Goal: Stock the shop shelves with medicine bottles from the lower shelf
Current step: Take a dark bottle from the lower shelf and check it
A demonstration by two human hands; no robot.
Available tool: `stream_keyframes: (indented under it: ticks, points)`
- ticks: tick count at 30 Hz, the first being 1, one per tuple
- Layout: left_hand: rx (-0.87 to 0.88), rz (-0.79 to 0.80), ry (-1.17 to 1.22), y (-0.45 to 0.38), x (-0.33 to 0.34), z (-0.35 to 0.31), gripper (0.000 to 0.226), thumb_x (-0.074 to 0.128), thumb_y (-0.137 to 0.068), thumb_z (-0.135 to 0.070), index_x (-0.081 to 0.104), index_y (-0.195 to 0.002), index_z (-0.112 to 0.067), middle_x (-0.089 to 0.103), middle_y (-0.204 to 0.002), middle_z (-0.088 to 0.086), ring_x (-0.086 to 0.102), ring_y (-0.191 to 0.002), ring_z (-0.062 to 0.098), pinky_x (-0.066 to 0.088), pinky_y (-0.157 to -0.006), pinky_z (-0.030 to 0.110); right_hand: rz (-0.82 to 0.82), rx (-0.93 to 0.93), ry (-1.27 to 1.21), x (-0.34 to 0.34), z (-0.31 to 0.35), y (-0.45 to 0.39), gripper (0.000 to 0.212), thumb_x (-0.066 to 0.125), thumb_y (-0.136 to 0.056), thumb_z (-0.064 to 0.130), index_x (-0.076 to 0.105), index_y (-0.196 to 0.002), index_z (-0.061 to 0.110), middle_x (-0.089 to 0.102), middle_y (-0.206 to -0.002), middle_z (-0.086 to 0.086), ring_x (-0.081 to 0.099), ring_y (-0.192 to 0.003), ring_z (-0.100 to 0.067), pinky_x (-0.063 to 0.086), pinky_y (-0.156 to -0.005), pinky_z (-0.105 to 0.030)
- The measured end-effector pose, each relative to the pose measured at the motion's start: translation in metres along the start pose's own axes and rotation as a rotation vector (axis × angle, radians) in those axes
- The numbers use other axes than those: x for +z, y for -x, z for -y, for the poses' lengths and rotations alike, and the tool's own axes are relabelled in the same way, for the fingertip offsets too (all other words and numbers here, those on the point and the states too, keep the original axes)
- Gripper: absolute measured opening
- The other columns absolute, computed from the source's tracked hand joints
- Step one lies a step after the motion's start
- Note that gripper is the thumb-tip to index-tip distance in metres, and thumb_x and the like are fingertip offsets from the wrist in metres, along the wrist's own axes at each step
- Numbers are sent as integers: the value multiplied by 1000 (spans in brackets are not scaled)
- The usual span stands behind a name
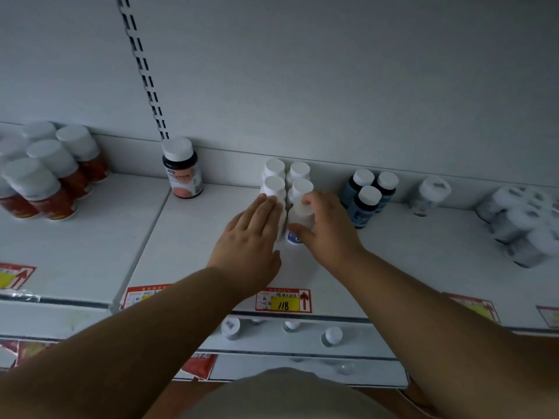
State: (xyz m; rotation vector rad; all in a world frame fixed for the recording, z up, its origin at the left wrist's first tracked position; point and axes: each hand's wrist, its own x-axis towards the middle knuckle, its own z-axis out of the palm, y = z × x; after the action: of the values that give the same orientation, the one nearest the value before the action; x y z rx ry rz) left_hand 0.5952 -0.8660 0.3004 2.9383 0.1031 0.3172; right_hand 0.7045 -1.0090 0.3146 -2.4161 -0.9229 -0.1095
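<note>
Right hand (328, 228) fingers gripping white bottle (299, 219), left hand (254, 234) fingers straight, four behind

Dim, bluish light – soft blur throughout, wide-angle bending and smearing at the edges.

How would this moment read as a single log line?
right hand grips white bottle | left hand flat against bottle rows | shelf

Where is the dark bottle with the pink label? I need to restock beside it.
In the head view, the dark bottle stands alone at the shelf's back, left of the white bottles, below the slotted upright.
</note>
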Motion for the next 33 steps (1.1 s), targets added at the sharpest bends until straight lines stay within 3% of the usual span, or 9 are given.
stream_keyframes:
  ticks: [4,11,14,17,20,25,29,33]
  points:
    - [49,6,65,5,-6,8,85,55,-93,-42,8,-157,-12,9,-165,9,2,-153,23,5,-122,38,-91,70,12,-5,17,19,52,78,-82,32,53,-123,9,51,-123,-12,52,-111,-27,47,-89,-35]
    - [123,-30,227,54,-18,33,75,59,-88,-39,29,-151,-12,37,-154,12,36,-141,31,28,-114,44,-198,107,24,-12,79,62,42,70,-86,29,53,-120,10,56,-117,-13,54,-106,-30,51,-87,-46]
    - [117,5,233,89,-33,43,75,63,-88,-37,29,-152,-16,43,-151,9,42,-136,29,32,-112,43,-154,119,-80,-12,116,76,46,67,-91,31,47,-131,19,60,-118,-4,58,-103,-19,51,-86,-36]
    - [72,-13,247,133,-54,57,76,63,-89,-37,26,-153,-20,49,-145,5,49,-129,25,39,-108,41,-94,82,-189,-2,147,89,50,64,-92,33,42,-137,28,61,-105,6,60,-87,-10,51,-76,-29]
    - [3,-21,224,186,-65,71,71,49,-89,-43,27,-153,-21,53,-140,2,51,-124,23,44,-103,40,-86,2,-254,19,171,107,42,64,-92,33,51,-130,23,56,-112,8,59,-92,-10,51,-82,-29]
    - [-87,35,238,262,-67,100,53,53,-87,-40,52,-138,-27,50,-139,0,53,-122,25,48,-99,44,-45,38,-291,59,210,154,20,64,-91,28,59,-108,20,42,-111,10,52,-99,-8,44,-83,-27]
    - [-131,39,270,293,-59,147,52,63,-87,-34,54,-137,-26,51,-138,-1,55,-121,22,51,-95,44,108,60,-235,97,241,177,28,60,-93,38,54,-118,27,43,-119,12,53,-102,-10,48,-85,-34]
    - [-54,111,312,304,-44,211,60,70,-87,-26,47,-142,-22,50,-139,1,55,-120,22,49,-95,36,101,193,-216,158,279,180,36,62,-92,38,52,-125,26,45,-125,8,52,-109,-12,49,-89,-37]
